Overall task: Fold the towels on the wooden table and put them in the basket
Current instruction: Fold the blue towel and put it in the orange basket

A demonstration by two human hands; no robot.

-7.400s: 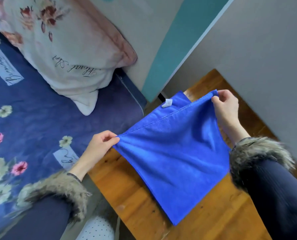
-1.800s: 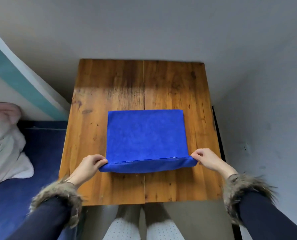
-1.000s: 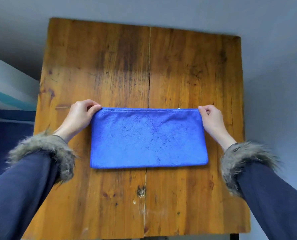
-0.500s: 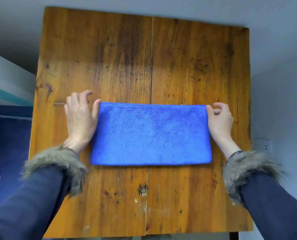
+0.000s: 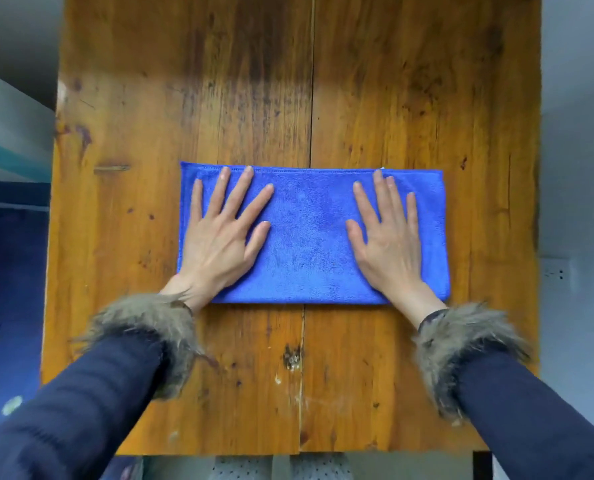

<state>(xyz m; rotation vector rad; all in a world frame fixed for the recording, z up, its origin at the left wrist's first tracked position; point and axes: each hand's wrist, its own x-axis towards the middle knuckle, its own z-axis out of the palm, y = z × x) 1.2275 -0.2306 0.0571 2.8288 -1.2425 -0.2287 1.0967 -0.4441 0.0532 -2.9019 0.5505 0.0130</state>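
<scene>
— Where's the blue towel (image 5: pixel 309 237)?
— Flat on the wooden table (image 5: pixel 392 98), directly under both palms.
— Gripping it?
— No. Left hand (image 5: pixel 219 237) and right hand (image 5: pixel 389 240) press down, fingers straight and spread.

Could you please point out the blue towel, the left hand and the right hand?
blue towel (image 5: pixel 309 244): head view, bare middle between the hands.
left hand (image 5: pixel 219 244): head view, back of hand.
right hand (image 5: pixel 390 249): head view, back of hand.
</scene>
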